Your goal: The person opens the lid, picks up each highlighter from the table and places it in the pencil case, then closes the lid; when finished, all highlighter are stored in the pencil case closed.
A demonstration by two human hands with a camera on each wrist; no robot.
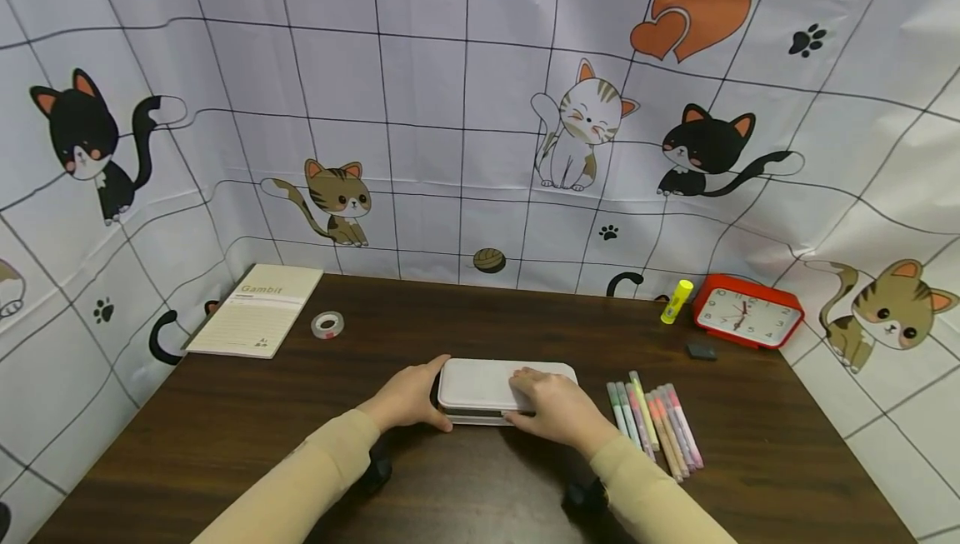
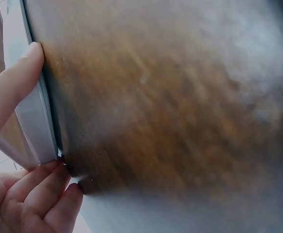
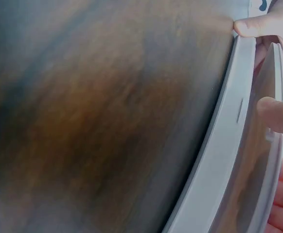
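Both sleeved forearms reach in from the near edge of the dark wooden desk (image 1: 225, 411) to a white pencil case (image 1: 487, 381) lying flat at its centre, long axis running left to right across the person's front. Left hand (image 1: 408, 401) holds the case's left end, thumb on the upper edge and fingers curled at the lower rim, as the left wrist view confirms. Right hand (image 1: 555, 411) lies over the lid's right half, fingers resting on top and thumb pinching the front seam. Each grip is closed lightly on the case. A row of coloured markers (image 1: 656, 427) lies just right of the right hand.
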